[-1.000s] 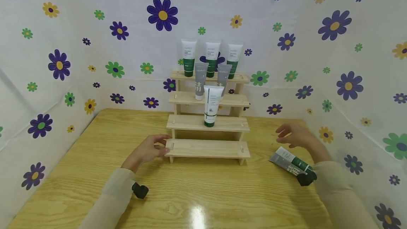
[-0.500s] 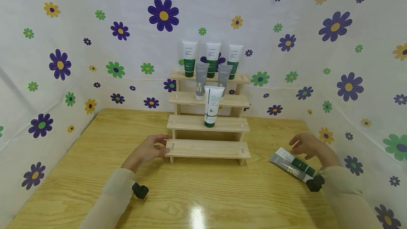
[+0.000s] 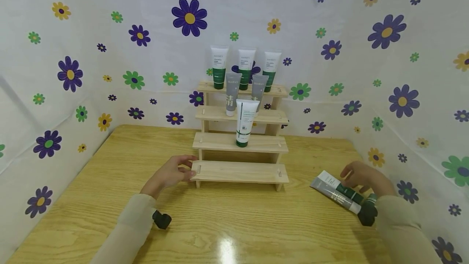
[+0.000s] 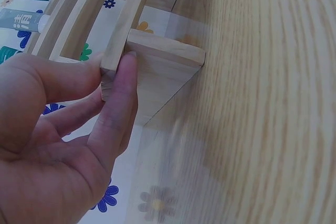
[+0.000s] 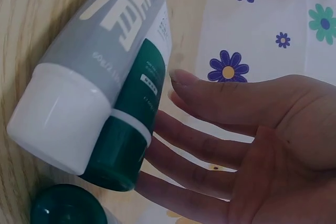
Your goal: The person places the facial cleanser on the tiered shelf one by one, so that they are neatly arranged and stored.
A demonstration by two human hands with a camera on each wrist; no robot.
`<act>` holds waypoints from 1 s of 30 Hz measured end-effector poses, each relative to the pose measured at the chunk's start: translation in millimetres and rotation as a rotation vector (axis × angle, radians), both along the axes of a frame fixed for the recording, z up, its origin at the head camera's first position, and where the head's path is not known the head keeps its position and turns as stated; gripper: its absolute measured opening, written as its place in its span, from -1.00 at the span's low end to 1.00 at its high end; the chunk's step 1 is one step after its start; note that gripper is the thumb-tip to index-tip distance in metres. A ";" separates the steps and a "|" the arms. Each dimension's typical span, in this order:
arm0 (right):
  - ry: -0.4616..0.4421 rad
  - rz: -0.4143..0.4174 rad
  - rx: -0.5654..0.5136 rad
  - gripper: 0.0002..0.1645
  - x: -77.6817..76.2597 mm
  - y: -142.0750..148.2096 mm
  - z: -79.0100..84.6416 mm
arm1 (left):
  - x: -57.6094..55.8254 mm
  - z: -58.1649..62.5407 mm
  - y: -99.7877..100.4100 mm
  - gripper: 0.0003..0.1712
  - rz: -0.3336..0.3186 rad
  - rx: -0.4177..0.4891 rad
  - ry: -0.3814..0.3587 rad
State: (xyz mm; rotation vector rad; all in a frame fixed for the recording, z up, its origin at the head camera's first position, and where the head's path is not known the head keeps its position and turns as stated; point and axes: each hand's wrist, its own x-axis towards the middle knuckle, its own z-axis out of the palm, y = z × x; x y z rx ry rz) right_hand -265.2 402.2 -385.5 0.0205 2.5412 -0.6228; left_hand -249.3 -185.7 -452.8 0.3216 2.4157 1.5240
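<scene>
1. At the far left, a black wrist device (image 3: pixel 161 219) sits at the cuff of a pale sleeve (image 3: pixel 137 215) above the wooden worktop (image 3: pixel 234 215).
2. Next comes the person's left hand (image 3: pixel 171 173), its thumb and fingers pinching the left end of the lowest step on the four-step wooden stand (image 3: pixel 239 171), which stands toward the worktop's back edge.
3. On that stand, three white-and-green tubes (image 3: pixel 218 68) line the top step, two grey tubes (image 3: pixel 232 95) share the step below, and one white tube with a green cap (image 3: pixel 242 123) stands near the middle of the third.
4. Near the worktop's right edge, a loose grey tube (image 3: pixel 335 196) lies alongside a loose white-and-green tube (image 3: pixel 348 192).
5. Just beyond their capped ends is another green cap (image 5: pixel 68 205), partly hidden.
6. Over the loose white-and-green tube is the right hand (image 3: pixel 362 176), its fingers loosely bent and unclenched, the thumb spread from them; I cannot tell whether the fingertips touch it.
</scene>
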 end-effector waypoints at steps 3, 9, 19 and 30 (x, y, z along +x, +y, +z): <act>-0.011 -0.001 -0.004 -0.54 2.0 0.9 -1.6 | 0.5 -0.3 0.3 -0.38 0.003 -0.002 -0.002; -0.030 -0.001 -0.010 -0.56 5.1 1.6 -3.3 | 0.0 -0.8 0.0 -0.38 0.000 -0.013 0.007; -0.034 0.047 -0.036 -0.60 8.6 2.9 -4.7 | -0.2 0.3 0.6 -0.38 -0.009 -0.013 0.009; -0.015 0.093 -0.006 -0.56 6.0 5.3 -8.2 | -0.5 0.7 0.7 -0.38 0.009 -0.014 -0.005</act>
